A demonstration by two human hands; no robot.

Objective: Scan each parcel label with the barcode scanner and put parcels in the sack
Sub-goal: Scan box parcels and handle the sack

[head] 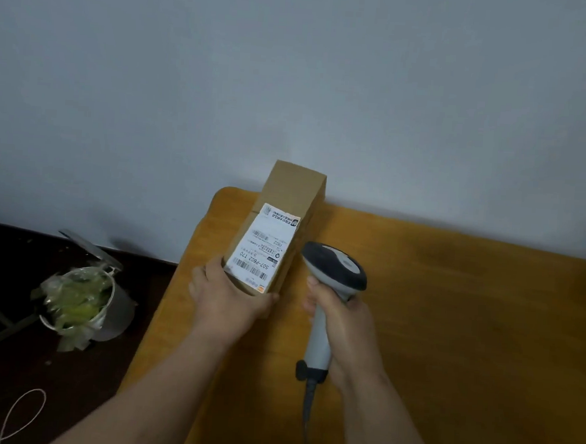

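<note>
Left hand (pixel 227 298) grips the box (pixel 278 221) at its 6 o'clock end; right hand (pixel 343 322) holds the scanner (pixel 333 269) at the box's 3 o'clock, on the surface (pixel 449 334).

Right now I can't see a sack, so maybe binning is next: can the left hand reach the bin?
Probably not: the left hand grips the box on the table; the bin sits on the floor, apart.

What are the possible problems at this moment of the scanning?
The scanner in the right hand sits beside the label, not aimed at it, so a scan may miss. The left hand grips only the near end of the parcel; it could tip off the table edge.
</note>
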